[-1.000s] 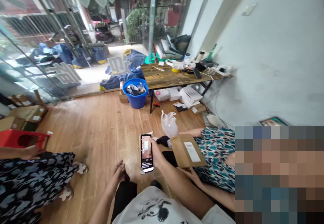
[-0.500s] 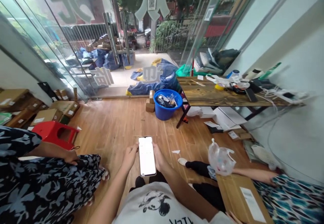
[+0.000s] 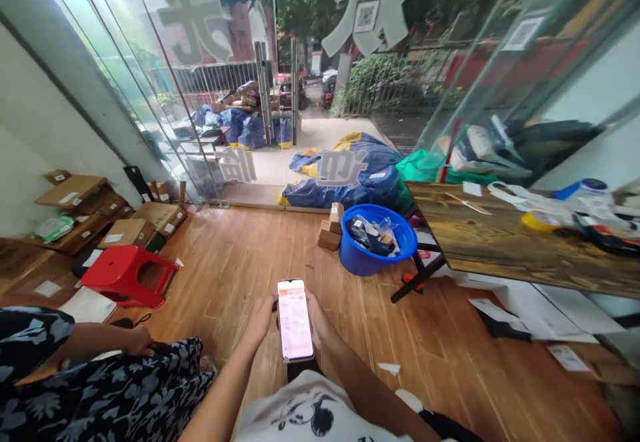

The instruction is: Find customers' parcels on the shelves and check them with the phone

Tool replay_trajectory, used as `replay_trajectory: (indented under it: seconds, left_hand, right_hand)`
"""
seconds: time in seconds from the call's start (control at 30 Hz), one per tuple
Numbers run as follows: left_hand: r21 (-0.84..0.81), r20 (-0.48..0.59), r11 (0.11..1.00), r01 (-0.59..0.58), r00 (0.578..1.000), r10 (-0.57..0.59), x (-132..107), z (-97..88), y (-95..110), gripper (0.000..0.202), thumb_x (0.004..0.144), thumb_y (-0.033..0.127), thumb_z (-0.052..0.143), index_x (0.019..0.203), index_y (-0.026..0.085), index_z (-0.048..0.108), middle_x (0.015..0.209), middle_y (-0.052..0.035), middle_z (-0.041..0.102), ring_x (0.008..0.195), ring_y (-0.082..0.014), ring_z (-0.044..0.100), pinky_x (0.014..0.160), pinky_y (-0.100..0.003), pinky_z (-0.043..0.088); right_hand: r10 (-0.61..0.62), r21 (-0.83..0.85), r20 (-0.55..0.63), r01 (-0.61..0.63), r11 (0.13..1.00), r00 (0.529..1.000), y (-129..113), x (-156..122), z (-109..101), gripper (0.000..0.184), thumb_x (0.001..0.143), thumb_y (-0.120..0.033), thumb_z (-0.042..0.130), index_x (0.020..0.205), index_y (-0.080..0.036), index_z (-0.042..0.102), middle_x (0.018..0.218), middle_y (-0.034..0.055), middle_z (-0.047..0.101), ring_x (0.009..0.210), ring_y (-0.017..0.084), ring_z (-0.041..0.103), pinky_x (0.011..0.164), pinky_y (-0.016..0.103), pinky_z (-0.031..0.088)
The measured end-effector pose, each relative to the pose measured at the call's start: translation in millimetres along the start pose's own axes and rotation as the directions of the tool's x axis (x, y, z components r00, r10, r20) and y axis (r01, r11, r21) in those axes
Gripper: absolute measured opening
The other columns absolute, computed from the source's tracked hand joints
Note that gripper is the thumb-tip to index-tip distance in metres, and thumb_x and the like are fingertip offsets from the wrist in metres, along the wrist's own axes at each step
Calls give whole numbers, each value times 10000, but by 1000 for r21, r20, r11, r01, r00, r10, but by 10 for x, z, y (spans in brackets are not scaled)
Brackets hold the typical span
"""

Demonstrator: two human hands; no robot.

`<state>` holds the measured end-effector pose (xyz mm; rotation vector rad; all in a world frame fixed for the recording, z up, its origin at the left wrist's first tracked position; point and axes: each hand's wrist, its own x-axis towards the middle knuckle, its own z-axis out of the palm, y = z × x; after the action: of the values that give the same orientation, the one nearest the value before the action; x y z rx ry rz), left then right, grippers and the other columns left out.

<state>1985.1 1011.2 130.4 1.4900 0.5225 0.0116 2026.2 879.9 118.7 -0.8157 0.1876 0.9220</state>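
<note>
Tall clear glass doors (image 3: 280,69) span the top of the frame, over a brown wooden plank floor (image 3: 225,262). A dark-grained brown wooden table (image 3: 500,245) fills the right edge. A round blue plastic tub (image 3: 365,263) sits right of centre, a red plastic stool (image 3: 117,272) at left. At lower centre, the left hand (image 3: 261,317) and right hand (image 3: 319,319) grip a slim rectangular smartphone (image 3: 295,322), screen lit, from either side. Loosened fingers could let it slip and strike the floor.

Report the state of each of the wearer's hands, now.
Left hand: holding the phone at its left edge.
Right hand: holding the phone at its right edge.
</note>
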Motion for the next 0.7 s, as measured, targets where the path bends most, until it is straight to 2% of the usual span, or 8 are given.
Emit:
replay_trajectory:
  seconds: [0.13, 0.33, 0.5, 0.6, 0.7]
  left_hand:
    - [-28, 44, 998, -47, 998, 49, 563, -115, 283, 309, 669, 358, 524, 753, 141, 727, 826, -84, 749, 852, -264, 644, 883, -380, 439]
    - [-90, 43, 989, -119, 991, 123, 1232, -282, 693, 363, 635, 222, 522, 923, 151, 732, 951, -63, 755, 923, -254, 650, 882, -357, 446]
    - [-127, 15, 984, -127, 991, 130, 1598, -420, 822, 364, 644, 180, 611, 993, 153, 710, 991, -63, 746, 930, -250, 657, 863, -352, 467]
    - [-131, -25, 982, -135, 991, 133, 1740, -468, 855, 372, 672, 173, 606, 1031, 155, 704, 1024, -62, 740, 954, -239, 651, 883, -349, 461]
    - [-131, -27, 983, -131, 991, 129, 1849, -481, 885, 430, 641, 135, 619, 1065, 163, 688, 1057, -61, 732, 977, -242, 646, 892, -349, 463]
  right_hand:
    - [71, -2, -1, -71, 998, 998, -452, 599, 152, 462, 887, -529, 453, 890, -129, 685, 708, 67, 723, 566, 186, 635, 569, 290, 495]
    - [135, -60, 62, -131, 990, 989, -1032, 1405, 402, 431, 853, -522, 530, 824, -128, 701, 724, 69, 735, 611, 179, 648, 585, 263, 481]
    - [207, -101, 132, -195, 976, 969, -1331, 1857, 575, 452, 833, -552, 549, 838, -127, 701, 738, 76, 736, 629, 192, 656, 628, 286, 494]
    - [233, -126, 151, -215, 968, 961, -1419, 2070, 608, 449, 829, -551, 547, 834, -128, 698, 727, 71, 733, 602, 185, 645, 609, 284, 489]
    - [246, -129, 166, -226, 966, 955, -1473, 2233, 604, 481, 814, -587, 542, 828, -130, 694, 700, 68, 724, 597, 191, 639, 605, 291, 488]
